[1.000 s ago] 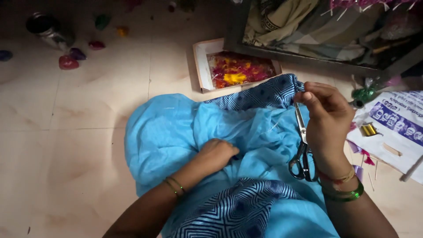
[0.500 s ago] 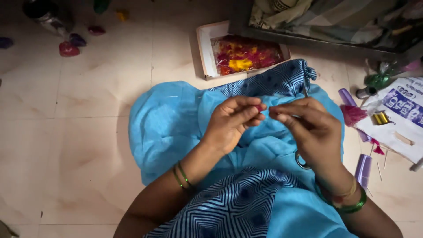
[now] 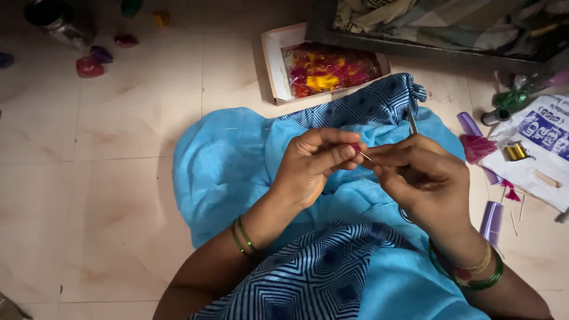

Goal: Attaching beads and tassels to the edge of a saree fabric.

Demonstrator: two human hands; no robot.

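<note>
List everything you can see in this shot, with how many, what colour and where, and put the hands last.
Cloth: one, light blue with a dark blue patterned border, spread on the floor and lap.
Shallow box: one, pale, top centre, holding red and yellow scraps.
Scissors: one pair, metal, blade tip showing above the right hand.
Spools: at least two, lilac, right side.
Printed bag: one, white with blue print, far right.
Small lumps: several, red and purple, top left.
Tile floor: beige.
Bangles: green, on both wrists.
Left hand: pinching a small pink piece.
Right hand: pinching a thin pale thread.
</note>
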